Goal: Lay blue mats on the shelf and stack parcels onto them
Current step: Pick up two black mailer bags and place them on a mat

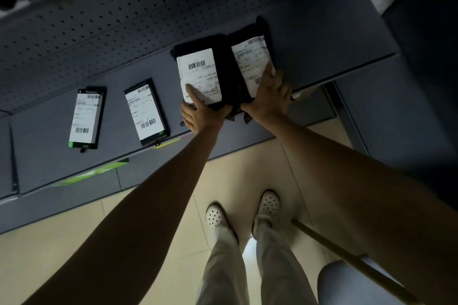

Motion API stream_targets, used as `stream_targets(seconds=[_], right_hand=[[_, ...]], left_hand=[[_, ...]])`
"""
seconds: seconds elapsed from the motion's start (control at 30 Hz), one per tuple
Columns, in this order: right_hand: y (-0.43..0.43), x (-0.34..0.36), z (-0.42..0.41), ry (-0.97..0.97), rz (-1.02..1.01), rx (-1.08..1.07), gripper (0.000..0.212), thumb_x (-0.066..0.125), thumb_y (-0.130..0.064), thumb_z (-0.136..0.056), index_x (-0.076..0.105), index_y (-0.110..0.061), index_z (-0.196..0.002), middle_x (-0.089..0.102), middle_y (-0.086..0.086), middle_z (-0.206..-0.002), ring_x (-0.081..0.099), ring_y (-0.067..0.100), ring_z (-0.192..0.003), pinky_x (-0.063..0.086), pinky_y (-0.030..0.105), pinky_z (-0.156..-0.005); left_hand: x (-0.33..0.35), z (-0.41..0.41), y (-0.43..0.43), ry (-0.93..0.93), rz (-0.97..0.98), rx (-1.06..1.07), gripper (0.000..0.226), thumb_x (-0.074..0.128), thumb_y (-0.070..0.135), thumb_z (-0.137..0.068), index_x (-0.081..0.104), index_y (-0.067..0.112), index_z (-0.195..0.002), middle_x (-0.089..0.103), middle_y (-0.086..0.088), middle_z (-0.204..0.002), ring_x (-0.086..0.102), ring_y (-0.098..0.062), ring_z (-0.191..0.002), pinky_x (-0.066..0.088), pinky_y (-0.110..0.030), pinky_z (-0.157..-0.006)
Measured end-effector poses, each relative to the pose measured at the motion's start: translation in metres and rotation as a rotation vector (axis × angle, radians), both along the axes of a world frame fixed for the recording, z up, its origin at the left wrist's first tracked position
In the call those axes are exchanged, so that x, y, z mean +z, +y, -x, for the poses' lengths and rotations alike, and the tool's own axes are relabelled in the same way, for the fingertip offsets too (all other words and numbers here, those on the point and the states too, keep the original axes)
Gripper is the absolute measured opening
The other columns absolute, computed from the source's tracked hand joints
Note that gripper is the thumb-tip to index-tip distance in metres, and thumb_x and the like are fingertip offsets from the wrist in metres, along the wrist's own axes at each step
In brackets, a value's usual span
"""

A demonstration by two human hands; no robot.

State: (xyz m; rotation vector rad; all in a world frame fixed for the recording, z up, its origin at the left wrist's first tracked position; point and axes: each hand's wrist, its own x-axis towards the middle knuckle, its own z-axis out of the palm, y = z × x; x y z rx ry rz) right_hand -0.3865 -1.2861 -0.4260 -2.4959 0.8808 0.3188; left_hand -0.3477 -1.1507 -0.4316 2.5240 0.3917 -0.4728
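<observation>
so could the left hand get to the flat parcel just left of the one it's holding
Probably yes. The flat parcel lies label-up on the open shelf just beside the left hand, nothing between them. But that hand grips a black parcel, so it would have to let go first.

I have both arms stretched forward side by side, left hand (200, 112) pinching the left parcel (198, 67), thumb on top, right hand (269, 96) lying flat on the right parcel (250, 57).
</observation>
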Motion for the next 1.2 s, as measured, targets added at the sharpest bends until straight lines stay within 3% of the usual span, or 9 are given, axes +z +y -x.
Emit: stream_targets(seconds=[0.13, 0.4, 0.67, 0.8, 1.0, 1.2], right_hand=[[0.011, 0.006, 0.019, 0.019, -0.015, -0.008, 0.133, 0.074, -0.067, -0.064, -0.009, -0.018, -0.156, 0.006, 0.027, -0.158, 0.023, 0.050, -0.136, 0.019, 0.057, -0.112], [0.057, 0.052, 0.102, -0.090, -0.180, -0.127, 0.120, 0.075, -0.058, -0.064, 0.007, -0.023, -0.157, 0.020, 0.018, -0.157, 0.023, 0.041, -0.141, 0.020, 0.053, -0.114], [0.123, 0.119, 0.146, -0.163, -0.240, 0.078, 0.113, 0.078, -0.049, -0.064, 0.017, -0.022, -0.156, 0.030, 0.011, -0.154, 0.032, 0.035, -0.137, 0.028, 0.051, -0.112], [0.171, 0.150, 0.170, -0.190, -0.326, 0.158, 0.110, 0.079, -0.045, -0.065, 0.018, -0.026, -0.155, 0.030, 0.007, -0.153, 0.032, 0.030, -0.138, 0.029, 0.054, -0.111], [0.292, 0.195, 0.187, -0.201, -0.298, 0.437, 0.110, 0.079, -0.045, -0.066, 0.016, -0.030, -0.155, 0.022, 0.005, -0.158, 0.025, 0.034, -0.140, 0.019, 0.052, -0.112], [0.416, 0.246, 0.228, -0.350, -0.399, 0.656, 0.108, 0.080, -0.041, -0.067, 0.020, -0.027, -0.155, 0.024, 0.004, -0.158, 0.026, 0.030, -0.141, 0.020, 0.051, -0.115]], left_hand=[[0.011, 0.010, 0.005, 0.102, -0.034, 0.016, 0.126, 0.082, 0.045, -0.066, -0.007, 0.038, -0.155, 0.026, -0.016, -0.142, 0.032, -0.037, -0.131, 0.024, -0.049, -0.114], [0.053, 0.111, 0.058, 0.056, 0.171, 0.219, 0.104, 0.079, 0.042, -0.072, 0.016, 0.036, -0.154, 0.031, -0.016, -0.145, 0.034, -0.036, -0.132, 0.031, -0.050, -0.111], [0.116, 0.185, 0.172, -0.043, 0.161, 0.312, 0.096, 0.078, 0.037, -0.075, 0.023, 0.033, -0.154, 0.037, -0.016, -0.141, 0.039, -0.037, -0.128, 0.038, -0.053, -0.106], [0.149, 0.233, 0.250, -0.117, 0.072, 0.359, 0.101, 0.067, 0.046, -0.060, 0.030, 0.030, -0.153, 0.040, -0.019, -0.141, 0.043, -0.039, -0.124, 0.039, -0.054, -0.104], [0.185, 0.316, 0.352, -0.226, -0.040, 0.499, 0.106, 0.052, 0.061, -0.050, 0.037, 0.032, -0.151, 0.042, -0.015, -0.138, 0.044, -0.036, -0.122, 0.035, -0.048, -0.104], [0.224, 0.398, 0.468, -0.369, -0.088, 0.752, 0.103, 0.050, 0.060, -0.049, 0.041, 0.033, -0.148, 0.041, -0.013, -0.139, 0.045, -0.033, -0.120, 0.035, -0.046, -0.108]])
